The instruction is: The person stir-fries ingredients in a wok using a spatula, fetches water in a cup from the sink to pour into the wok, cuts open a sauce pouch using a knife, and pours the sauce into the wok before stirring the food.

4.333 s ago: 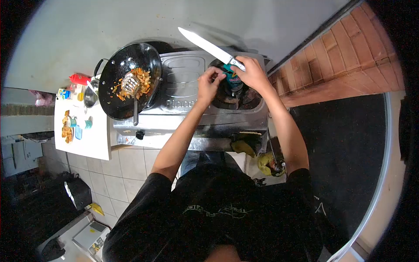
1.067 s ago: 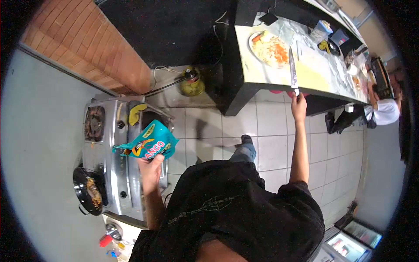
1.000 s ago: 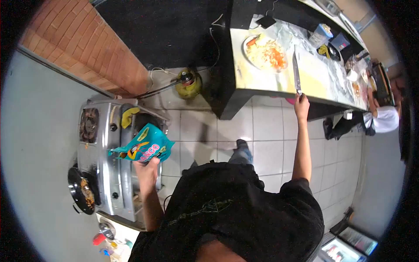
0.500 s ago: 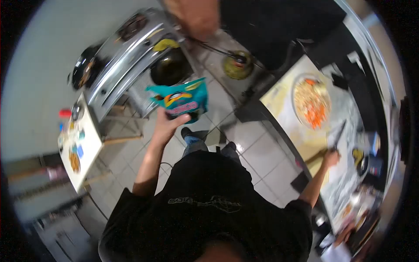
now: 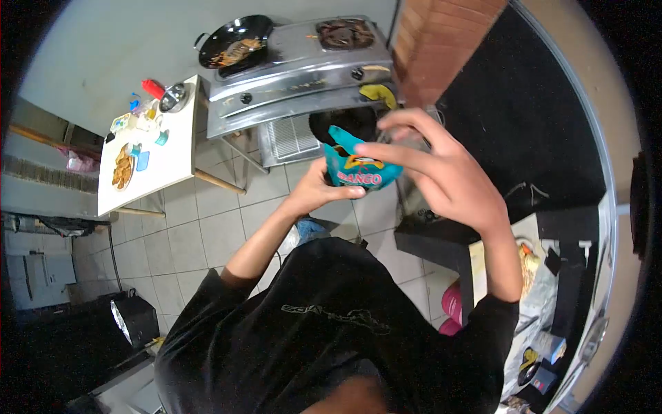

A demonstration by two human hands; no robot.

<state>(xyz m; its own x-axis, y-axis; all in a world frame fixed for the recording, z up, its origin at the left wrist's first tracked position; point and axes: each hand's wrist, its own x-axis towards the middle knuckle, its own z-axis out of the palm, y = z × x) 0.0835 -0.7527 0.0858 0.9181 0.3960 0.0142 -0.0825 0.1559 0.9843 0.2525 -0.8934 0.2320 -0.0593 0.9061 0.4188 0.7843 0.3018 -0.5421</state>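
A teal pouch (image 5: 361, 176) with "BANGO" printed on it is held upright in front of my body by my left hand (image 5: 314, 192). The thumb presses on its front, near the bottom. My right hand (image 5: 458, 181) is raised at the pouch's right side, its fingers stretched out and apart. One fingertip overlaps the pouch's upper edge; whether it touches cannot be made out. The pouch's top looks uneven and partly folded, and my right hand hides some of it.
Ahead stands a metal stove (image 5: 296, 69) with a black wok (image 5: 238, 48) holding food. At left, a white table (image 5: 158, 172) carries a plate of fried food (image 5: 123, 171), a metal bowl (image 5: 174, 98) and a red bottle (image 5: 153, 88). A counter with a partly hidden plate (image 5: 529, 265) lies at right.
My right hand has left the right-hand counter, where it was at a knife-like tool, and come up to the pouch. The view has turned toward the stove. My left hand still holds the pouch.
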